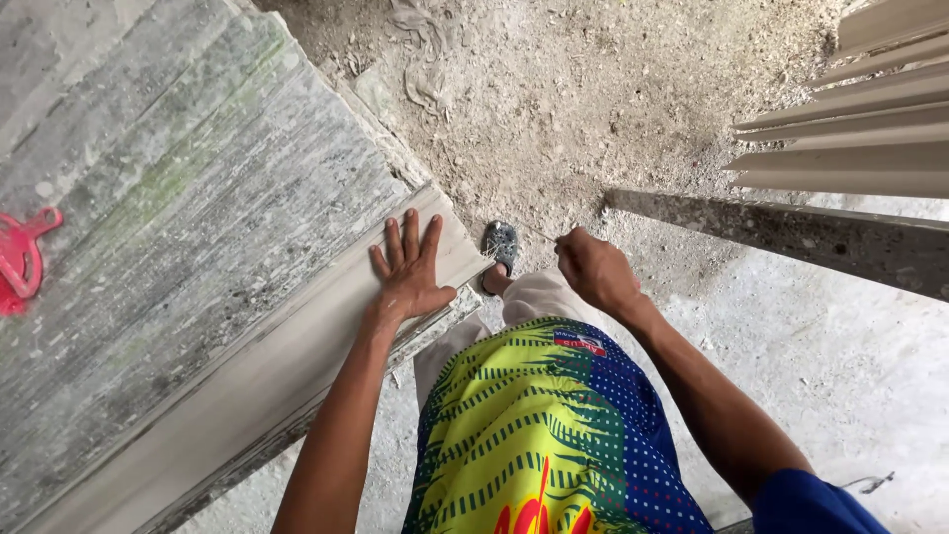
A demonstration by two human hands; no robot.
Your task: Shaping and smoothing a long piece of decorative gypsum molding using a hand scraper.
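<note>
Long pale moulding strip [297,361] lay along the near edge of the weathered grey bench top [178,198], running diagonally from lower left up to its cut end near my knee. My left hand [410,272] was flat on it, fingers spread open, palm down, thumb out to the right. Not gripping anything, just pressing. My guess: weight on the strip to stop it sliding or chattering on the bench.

My right hand [593,269] was closed in a fist, just off the strip's cut end, above my thigh. A thin pale line [529,235] ran from the fist toward the strip end. Looked like string or a thin blade; too fine to tell which. Fist was shut on it or on its handle, couldn't tell more. Held close to the end, likely so the line met the cut face squarely.

I stood tight against the bench, one sandalled foot [500,247] forward on the dusty concrete floor [593,89], right under the strip's end. Yellow, green and blue patterned shorts [544,435] filled the lower middle of the view.

Further out: a red plastic tool [22,259] sat on the bench at the far left edge, well away from both hands. At right, a stack of similar pale moulding lengths [850,119] lay fanned out, ends toward me, with a darker long board [791,232] just below them.
</note>
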